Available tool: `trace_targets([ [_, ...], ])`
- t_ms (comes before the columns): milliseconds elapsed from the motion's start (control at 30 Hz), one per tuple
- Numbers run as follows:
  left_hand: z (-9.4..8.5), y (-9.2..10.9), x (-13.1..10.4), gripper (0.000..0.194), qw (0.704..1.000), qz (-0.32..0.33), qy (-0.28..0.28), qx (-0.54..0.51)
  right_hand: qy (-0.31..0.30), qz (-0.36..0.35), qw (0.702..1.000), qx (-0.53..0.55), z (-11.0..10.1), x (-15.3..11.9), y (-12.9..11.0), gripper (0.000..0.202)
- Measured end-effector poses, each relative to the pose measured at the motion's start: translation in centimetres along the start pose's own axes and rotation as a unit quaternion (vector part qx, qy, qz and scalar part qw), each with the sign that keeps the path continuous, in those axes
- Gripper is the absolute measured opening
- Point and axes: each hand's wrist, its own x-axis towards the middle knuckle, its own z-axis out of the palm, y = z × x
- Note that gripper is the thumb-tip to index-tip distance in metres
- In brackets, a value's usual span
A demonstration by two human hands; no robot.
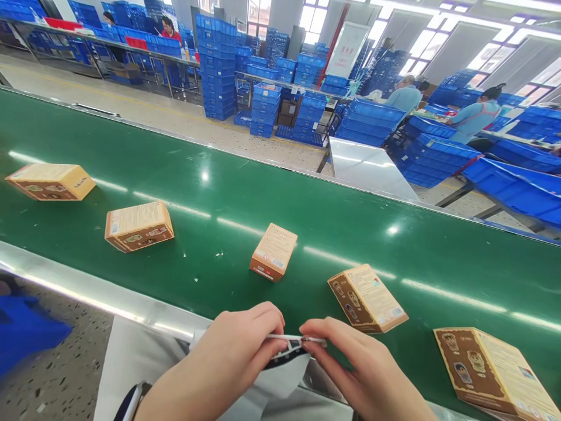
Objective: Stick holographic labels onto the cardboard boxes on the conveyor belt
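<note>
We see two bare hands over the near edge of a green belt (228, 175). The left hand (239, 339) pinches a thin white-and-black strip (287, 349) between thumb and fingers; the right hand (357, 354) grips its other end likewise, so that the strip spans the gap between them (what it is made of, we cannot tell). A watch (131, 402) sits on the left wrist.

Five brown-and-cream cartons lie spaced along the belt, none touching another: two at the left, the first carton (52, 178) and the second carton (140, 227); the middle carton (274, 251), just beyond the hands; the fourth carton (368, 299), near the right hand; and the fifth carton (495, 374), cut by the frame at lower right. Their walls hide whatever they may contain.

Across the aisle we note blue crates: a tall stack (214, 70), and beside it a shorter stack (264, 111) whose top crate shows something pale inside. A large crate (517, 187) stands at far right, right of a metal table (368, 164); its interior is not clear to us.
</note>
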Motion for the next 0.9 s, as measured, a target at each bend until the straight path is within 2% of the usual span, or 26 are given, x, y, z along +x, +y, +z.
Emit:
trace_targets([
  [133, 0.2, -0.1, 0.1, 0.018, 0.999, 0.011, -0.007, 0.034, 0.055, -0.097, 0.988, -0.107, -0.1, 0.5, -0.9, 0.017],
  [200, 0.3, -0.1, 0.2, 0.02, 0.997, 0.036, 0.005, 0.064, 0.09, -0.122, 0.977, -0.149, 0.0, 0.9, -1.5, 0.019],
  [300, 0.1, -0.2, 0.3, 0.025, 0.992, 0.088, 0.043, 0.085, 0.108, -0.114, 0.975, -0.159, 0.4, 1.2, -2.0, 0.02],
  [400, -0.4, -0.5, 0.2, 0.029, 0.99, 0.109, 0.055, 0.075, 0.104, -0.1, 0.978, -0.149, 0.9, 1.4, -2.2, 0.024],
  [633, -0.7, -1.7, 0.3, 0.028, 0.997, 0.078, 0.011, 0.003, 0.134, -0.111, 0.969, -0.177, 1.8, 0.9, -1.8, 0.028],
  [767, -0.9, -1.7, 0.6, 0.025, 0.998, 0.036, -0.05, -0.034, 0.141, -0.13, 0.962, -0.193, 1.6, 0.3, -1.9, 0.026],
  [833, -1.1, -1.6, 0.6, 0.025, 0.997, 0.026, -0.059, -0.036, 0.136, -0.135, 0.968, -0.164, 1.1, 0.1, -2.0, 0.02],
  [900, -1.3, -1.5, 0.6, 0.025, 0.998, 0.016, -0.06, -0.017, 0.124, -0.119, 0.983, -0.068, 0.4, 0.1, -1.7, 0.013],
])
